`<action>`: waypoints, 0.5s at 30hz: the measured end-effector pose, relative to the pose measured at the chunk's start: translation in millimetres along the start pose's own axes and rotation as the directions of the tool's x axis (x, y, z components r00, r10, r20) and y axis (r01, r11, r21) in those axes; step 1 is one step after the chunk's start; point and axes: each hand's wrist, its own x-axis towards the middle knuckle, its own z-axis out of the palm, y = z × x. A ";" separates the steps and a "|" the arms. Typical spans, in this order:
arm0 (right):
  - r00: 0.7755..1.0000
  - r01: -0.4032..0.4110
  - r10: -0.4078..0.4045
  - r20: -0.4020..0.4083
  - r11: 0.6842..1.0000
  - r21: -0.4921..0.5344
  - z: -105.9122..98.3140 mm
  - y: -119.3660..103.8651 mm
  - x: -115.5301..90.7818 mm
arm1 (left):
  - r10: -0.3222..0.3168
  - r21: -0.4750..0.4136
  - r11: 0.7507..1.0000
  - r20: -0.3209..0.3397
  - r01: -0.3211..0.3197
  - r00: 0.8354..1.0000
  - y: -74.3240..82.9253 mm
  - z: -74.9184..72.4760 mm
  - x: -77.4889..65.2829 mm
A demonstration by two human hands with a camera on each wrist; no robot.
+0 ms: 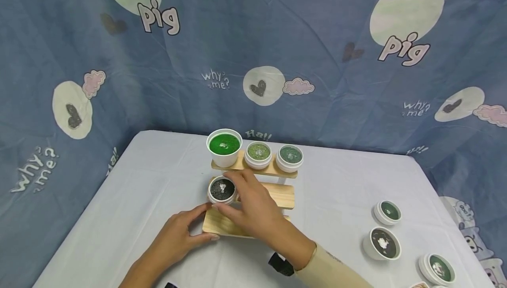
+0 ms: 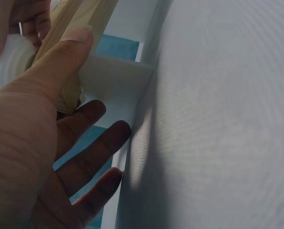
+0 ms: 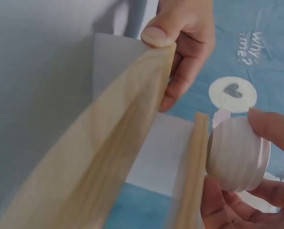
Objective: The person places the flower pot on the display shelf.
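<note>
My right hand (image 1: pixel 257 204) grips a small white tub (image 1: pixel 222 191) with dark, speckled contents and a pale spot on top. The tub is upright at the left end of the middle tier of a wooden stepped stand (image 1: pixel 283 195); in the right wrist view its ridged side (image 3: pixel 237 152) is right at a board's edge. My left hand (image 1: pixel 180 237) holds the left end of the stand's lowest board (image 1: pixel 227 226), thumb on one face and forefinger behind. Its other fingers (image 2: pixel 94 148) spread beside the stand's white support (image 2: pixel 116 78).
On the top tier stand a bright green cup (image 1: pixel 224 145), an olive-green tub (image 1: pixel 258 153) and a dark green tub (image 1: pixel 290 157). Several more tubs, including a dark one (image 1: pixel 382 244), sit at the table's right. A patterned blue cloth (image 1: pixel 190 59) hangs behind the white table (image 1: pixel 336 191).
</note>
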 end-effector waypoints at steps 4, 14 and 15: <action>1.000 -0.025 0.025 -0.018 1.000 0.002 7.2 -0.9 3.0 | 0.002 0.009 1.000 -0.007 -0.002 1.000 -0.1 1.1 0.2; 0.994 -0.068 0.071 -0.086 0.997 0.037 21.2 0.3 2.0 | 0.020 0.012 1.000 -0.023 -0.020 1.000 0.1 0.6 -0.2; 0.993 -0.072 0.075 -0.087 0.997 0.038 21.8 0.0 2.4 | 0.020 0.014 1.000 -0.022 -0.019 1.000 -0.3 0.4 -0.4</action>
